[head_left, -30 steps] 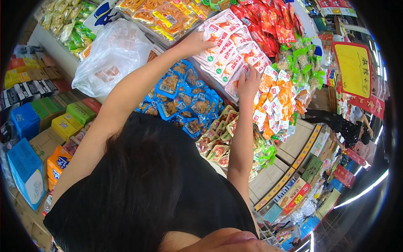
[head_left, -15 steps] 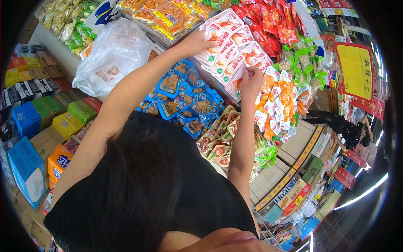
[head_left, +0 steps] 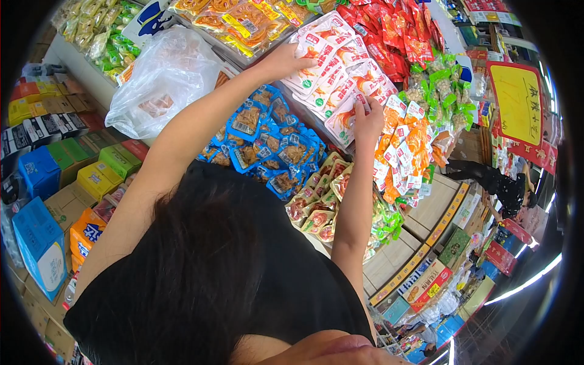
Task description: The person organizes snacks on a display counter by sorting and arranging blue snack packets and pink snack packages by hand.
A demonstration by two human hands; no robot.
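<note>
Crowded shop displays are set around pale floor tiles [head_left: 429,210], with stacked cardboard boxes [head_left: 39,167] at the left and a yellow, red-bordered sign [head_left: 516,100] hung at the right. Flat, glossy white-and-pink pouches [head_left: 328,73] are laid in slanted, overlapping rows at the far middle, between clear packets of orange food [head_left: 249,27] on the left and shiny red packets [head_left: 389,30] on the right. Their faces are printed with bold red characters and reddish-orange food pictures; green round marks are seen on several. The person's left hand [head_left: 285,62] is laid on the left side of the rows, thumb stretched across a printed face; since its fingers are partly hidden, whether a pouch is gripped cannot be told. The person's right hand [head_left: 368,121] is placed at the near right edge, fingers curled; whether anything is pinched cannot be told. Blue-edged plastic packets [head_left: 246,155] are heaped nearer, and orange-and-white packets [head_left: 401,152] are piled right of the right hand.
</note>
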